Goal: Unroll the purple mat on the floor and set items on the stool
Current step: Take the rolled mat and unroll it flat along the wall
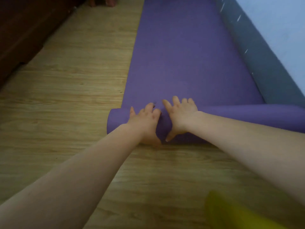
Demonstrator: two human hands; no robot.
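Note:
The purple mat (178, 52) lies flat along the wooden floor, stretching away from me. Its near end is still a roll (239, 119) lying across the view. My left hand (145, 123) and my right hand (179, 116) rest side by side on top of the roll, near its left end. Both have fingers spread over the far side and thumbs on the near side. The stool is not in view.
Light wood floor (74, 83) extends left of the mat. Dark wooden furniture (24, 33) runs along the far left. A grey skirting (257, 60) and a pale blue wall (283, 25) border the mat's right side. Something blurred and yellow (231, 214) lies at the bottom right.

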